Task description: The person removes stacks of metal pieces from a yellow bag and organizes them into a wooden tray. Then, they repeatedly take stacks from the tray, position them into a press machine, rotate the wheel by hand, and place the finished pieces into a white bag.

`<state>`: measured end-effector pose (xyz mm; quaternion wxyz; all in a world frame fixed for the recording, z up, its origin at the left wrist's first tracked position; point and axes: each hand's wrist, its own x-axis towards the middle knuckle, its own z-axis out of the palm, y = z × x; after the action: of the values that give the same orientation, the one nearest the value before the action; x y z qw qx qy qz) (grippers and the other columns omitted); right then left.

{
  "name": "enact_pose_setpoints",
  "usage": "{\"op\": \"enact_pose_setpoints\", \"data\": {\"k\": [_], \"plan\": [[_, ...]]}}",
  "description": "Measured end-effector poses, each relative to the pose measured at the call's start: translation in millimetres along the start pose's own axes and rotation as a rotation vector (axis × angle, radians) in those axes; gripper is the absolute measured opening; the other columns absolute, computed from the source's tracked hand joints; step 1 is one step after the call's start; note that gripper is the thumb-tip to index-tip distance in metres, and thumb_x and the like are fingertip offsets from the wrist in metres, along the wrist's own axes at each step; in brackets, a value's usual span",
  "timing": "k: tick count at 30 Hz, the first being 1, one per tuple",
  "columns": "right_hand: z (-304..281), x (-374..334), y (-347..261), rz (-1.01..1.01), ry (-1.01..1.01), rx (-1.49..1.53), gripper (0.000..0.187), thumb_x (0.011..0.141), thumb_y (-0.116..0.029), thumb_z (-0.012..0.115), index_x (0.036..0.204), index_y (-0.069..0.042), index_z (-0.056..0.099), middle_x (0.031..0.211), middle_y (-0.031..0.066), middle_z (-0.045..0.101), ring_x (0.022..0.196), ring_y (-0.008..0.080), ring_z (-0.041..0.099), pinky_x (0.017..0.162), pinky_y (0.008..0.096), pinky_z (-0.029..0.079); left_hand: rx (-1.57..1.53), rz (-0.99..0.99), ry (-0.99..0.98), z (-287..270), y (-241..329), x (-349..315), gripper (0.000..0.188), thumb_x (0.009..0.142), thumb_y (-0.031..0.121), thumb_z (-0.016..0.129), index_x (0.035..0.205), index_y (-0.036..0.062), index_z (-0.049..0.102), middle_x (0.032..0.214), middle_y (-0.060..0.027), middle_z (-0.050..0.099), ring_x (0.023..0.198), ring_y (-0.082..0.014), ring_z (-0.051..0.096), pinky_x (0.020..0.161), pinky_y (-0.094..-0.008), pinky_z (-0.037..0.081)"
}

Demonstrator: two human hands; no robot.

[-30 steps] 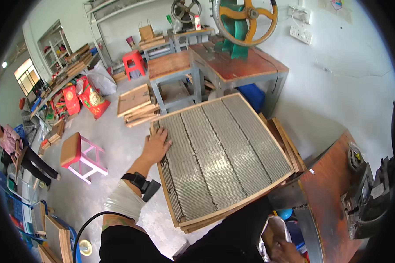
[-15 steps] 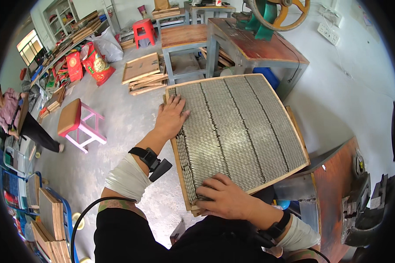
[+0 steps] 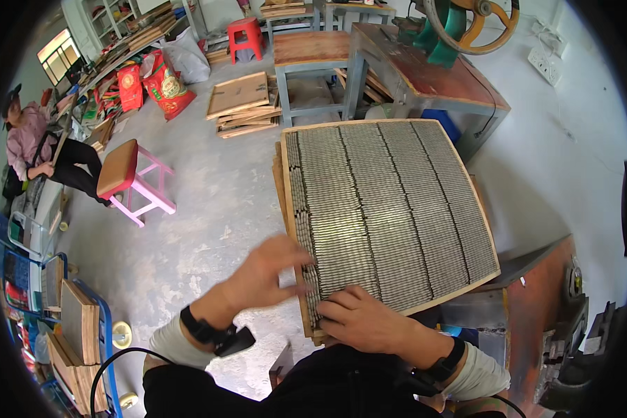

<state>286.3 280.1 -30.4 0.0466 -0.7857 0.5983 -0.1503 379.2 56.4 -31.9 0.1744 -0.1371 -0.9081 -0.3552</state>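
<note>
A wooden-framed tray (image 3: 425,223) lies in front of me, packed with tight rows of small grey rod-like pieces. Dark gaps divide the rows into broad strips. The narrow strip of pieces (image 3: 301,202) along its left side is uneven. My left hand (image 3: 261,275) is at the near part of that left side, blurred, with thumb and fingers apart and nothing visible between them. Close by, my right hand (image 3: 369,322) rests on the near left corner, its slightly bent fingers touching the pieces. The palm hides what lies beneath it.
A green machine with a yellow handwheel (image 3: 484,10) stands on a bench (image 3: 425,70). Stacked wooden frames (image 3: 244,97) and a pink-legged stool (image 3: 139,184) are on the floor. A person (image 3: 38,143) sits at the left. Dark metal equipment (image 3: 571,341) is at right.
My left hand has come from the tray's far left part toward the near left corner. My right fingers have bent a little. The person at left has moved from bending to sitting.
</note>
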Motion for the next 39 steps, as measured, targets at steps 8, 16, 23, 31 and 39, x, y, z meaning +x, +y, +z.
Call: {"op": "enact_pose_setpoints", "data": {"k": [8,16,23,31,39], "plan": [[-6.1,-8.6,2.9,0.117,0.126,0.173,0.023,0.071,-0.016,0.067,0.093,-0.01,0.062,0.092,0.003,0.057,0.088,0.0216,0.055,0.075,0.0322,0.046,0.053,-0.041,-0.104,27.9,33.8,-23.3,0.05,0.055,0.032,0.081,0.096,0.0106,0.061,0.1,-0.0056,0.054,0.097,-0.0269,0.048,0.087,-0.0432,0.035],[-24.4,-22.3,-2.6,0.78,0.78,1.221,0.029,0.072,-0.001,0.073,0.099,-0.003,0.063,0.09,0.0057,0.064,0.079,0.0163,0.063,0.071,0.029,0.052,0.158,-0.023,-0.012,47.2,49.2,-24.7,0.038,0.059,0.022,0.079,0.093,0.0128,0.065,0.093,-0.0019,0.055,0.091,-0.0226,0.049,0.082,-0.0416,0.034],[-106.2,-132.9,-29.8,0.784,1.332,1.219,0.037,0.069,-0.009,0.074,0.102,-0.001,0.061,0.074,0.0061,0.056,0.061,0.0146,0.052,0.055,0.026,0.043,0.226,-0.04,-0.029,49.8,62.7,-13.8,0.033,0.06,0.02,0.078,0.09,0.0138,0.068,0.088,-0.0006,0.056,0.085,-0.0221,0.05,0.078,-0.0402,0.034],[-65.3,-353.0,-110.2,1.588,0.753,-0.419,0.03,0.069,0.007,0.063,0.099,0.003,0.061,0.088,0.0156,0.064,0.077,0.0255,0.063,0.071,0.0322,0.05,0.462,-0.165,0.098,62.9,88.5,-18.3,0.023,0.064,0.014,0.073,0.085,0.0088,0.065,0.088,-0.0037,0.056,0.083,-0.0226,0.052,0.077,-0.0412,0.035],[-24.4,-403.3,-118.8,1.68,0.903,-0.505,0.038,0.069,0.004,0.064,0.107,0.004,0.06,0.1,0.0211,0.063,0.094,0.0349,0.06,0.087,0.0391,0.045,0.585,-0.137,0.085,76.6,93.4,-22.4,0.022,0.063,0.011,0.071,0.084,0.0118,0.065,0.086,-0.0013,0.056,0.082,-0.0205,0.053,0.077,-0.0416,0.036]]}}
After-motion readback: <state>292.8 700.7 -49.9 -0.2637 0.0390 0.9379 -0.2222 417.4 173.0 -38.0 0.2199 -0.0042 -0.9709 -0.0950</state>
